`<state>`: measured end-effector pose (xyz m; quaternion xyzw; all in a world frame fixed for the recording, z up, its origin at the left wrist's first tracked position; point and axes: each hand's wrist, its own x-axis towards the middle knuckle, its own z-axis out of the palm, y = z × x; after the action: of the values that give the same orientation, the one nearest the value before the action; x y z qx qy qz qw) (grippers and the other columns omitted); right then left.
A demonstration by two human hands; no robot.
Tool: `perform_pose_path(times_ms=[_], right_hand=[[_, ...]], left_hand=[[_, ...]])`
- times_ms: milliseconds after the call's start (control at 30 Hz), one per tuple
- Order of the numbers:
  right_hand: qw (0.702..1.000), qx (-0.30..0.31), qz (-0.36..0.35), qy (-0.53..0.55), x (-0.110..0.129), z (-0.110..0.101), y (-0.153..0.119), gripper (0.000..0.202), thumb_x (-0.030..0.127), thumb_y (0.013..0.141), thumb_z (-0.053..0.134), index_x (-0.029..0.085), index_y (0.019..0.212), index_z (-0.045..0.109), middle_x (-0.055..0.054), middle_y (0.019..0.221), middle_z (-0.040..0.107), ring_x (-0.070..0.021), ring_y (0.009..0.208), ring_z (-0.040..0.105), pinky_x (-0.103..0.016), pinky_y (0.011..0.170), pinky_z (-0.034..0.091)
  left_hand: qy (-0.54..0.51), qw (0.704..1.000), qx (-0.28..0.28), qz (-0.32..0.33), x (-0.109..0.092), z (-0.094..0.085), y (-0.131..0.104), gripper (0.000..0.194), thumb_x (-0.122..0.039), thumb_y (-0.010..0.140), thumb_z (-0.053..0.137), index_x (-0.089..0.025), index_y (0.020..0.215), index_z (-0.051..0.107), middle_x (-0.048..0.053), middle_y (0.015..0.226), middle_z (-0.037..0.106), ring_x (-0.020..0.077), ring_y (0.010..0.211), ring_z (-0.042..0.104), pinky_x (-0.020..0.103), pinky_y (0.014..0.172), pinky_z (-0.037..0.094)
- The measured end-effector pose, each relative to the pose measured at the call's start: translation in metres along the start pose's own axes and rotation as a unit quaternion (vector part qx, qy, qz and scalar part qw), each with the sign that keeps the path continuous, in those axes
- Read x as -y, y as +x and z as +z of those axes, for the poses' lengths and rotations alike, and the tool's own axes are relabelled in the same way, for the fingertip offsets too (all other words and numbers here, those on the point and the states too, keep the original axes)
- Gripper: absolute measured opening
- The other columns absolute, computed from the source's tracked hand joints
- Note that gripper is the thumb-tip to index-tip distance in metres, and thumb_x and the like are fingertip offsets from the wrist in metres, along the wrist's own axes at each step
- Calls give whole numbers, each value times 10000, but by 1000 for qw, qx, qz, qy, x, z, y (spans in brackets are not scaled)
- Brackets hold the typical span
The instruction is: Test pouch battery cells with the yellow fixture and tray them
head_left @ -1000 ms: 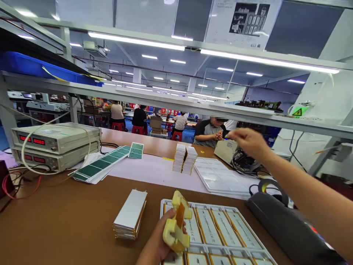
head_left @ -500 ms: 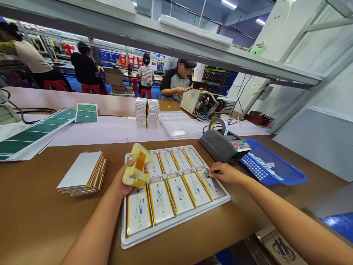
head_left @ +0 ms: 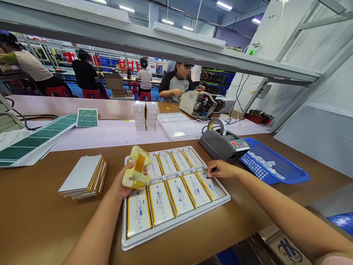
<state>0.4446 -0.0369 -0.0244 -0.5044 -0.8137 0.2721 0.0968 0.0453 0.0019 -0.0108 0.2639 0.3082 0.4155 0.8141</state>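
while my left hand clasps the yellow block over the tray edge, tabletop spreads leftward. knuckles hide my right hand's grip; i cannot tell.

CE and blue "3M" on white cells, unclear logo on carton

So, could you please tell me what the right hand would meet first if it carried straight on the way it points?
The right hand would probably meet the white pack at the right end of the near row in the tray; whether the two already touch is unclear.
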Motion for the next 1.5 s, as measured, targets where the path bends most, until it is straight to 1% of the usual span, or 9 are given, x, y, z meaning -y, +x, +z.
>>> perform_pose_path(times_ms=[100, 500, 567, 700, 767, 1000, 1267, 1433, 1500], right_hand=[[1000, 7, 7, 10, 0, -1, 4, 309, 455, 703, 577, 153, 669, 632, -36, 710, 593, -153, 699, 536, -265, 665, 405], [984, 163, 28, 58, -8, -17, 17, 345, 478, 631, 632, 134, 654, 634, -21, 678, 605, -141, 660, 538, -241, 627, 404], [986, 153, 29, 54, -9, -16, 16, 333, 470, 637, 630, 137, 658, 637, -23, 687, 611, -142, 662, 543, -242, 631, 405], [994, 92, 34, 52, -9, -14, 13, 313, 455, 653, 619, 142, 659, 627, -21, 695, 598, -138, 666, 539, -243, 636, 408], [992, 99, 42, 60, -8, -14, 12, 314, 458, 647, 624, 143, 655, 622, -18, 684, 593, -138, 665, 537, -243, 631, 409], [985, 159, 45, 49, -4, -16, 14, 311, 456, 629, 636, 145, 647, 634, -16, 676, 604, -138, 659, 538, -238, 625, 406], [980, 195, 43, 24, 22, -7, 1, 232, 392, 648, 632, 161, 661, 654, -17, 682, 620, -146, 663, 553, -233, 608, 400], [991, 128, 30, -5, 33, -1, -11, 175, 345, 666, 623, 173, 645, 647, -23, 696, 612, -149, 685, 545, -242, 630, 393], [991, 131, 21, 10, 31, 1, -14, 200, 368, 665, 623, 170, 649, 642, -24, 700, 609, -149, 689, 543, -243, 634, 394]], left_hand=[[7, 1000, 12, 6, 1, -2, 1, 272, -275, 738, 526, -98, 942, 557, 109, 736, 638, 210, 672, 609, 361, 670, 498], [23, 999, 34, 7, 1, -2, 2, 267, -272, 748, 512, -87, 933, 565, 116, 745, 632, 220, 689, 604, 357, 658, 493], [26, 999, 31, 2, 1, -1, 2, 273, -275, 746, 511, -89, 939, 564, 116, 743, 629, 228, 678, 603, 365, 635, 495], [23, 1000, 6, -2, 1, 1, 3, 264, -259, 742, 510, -100, 945, 562, 105, 743, 625, 221, 658, 599, 374, 632, 497], [24, 1000, -3, -3, 1, 1, 3, 240, -258, 746, 505, -103, 918, 568, 95, 729, 617, 207, 647, 594, 360, 639, 497], [28, 999, 46, -6, -1, 0, 5, 236, -289, 762, 487, -115, 893, 578, 79, 704, 604, 182, 629, 573, 316, 602, 487], [38, 999, -11, -6, -5, -6, 3, 266, -299, 743, 513, -108, 914, 583, 95, 715, 621, 205, 624, 587, 332, 570, 493], [54, 998, 14, 0, -5, -9, 3, 281, -329, 756, 484, -116, 905, 590, 102, 717, 621, 216, 640, 592, 337, 576, 495], [54, 998, 18, 5, -5, -8, 3, 271, -318, 762, 475, -119, 903, 594, 100, 717, 620, 212, 634, 590, 338, 577, 494]])
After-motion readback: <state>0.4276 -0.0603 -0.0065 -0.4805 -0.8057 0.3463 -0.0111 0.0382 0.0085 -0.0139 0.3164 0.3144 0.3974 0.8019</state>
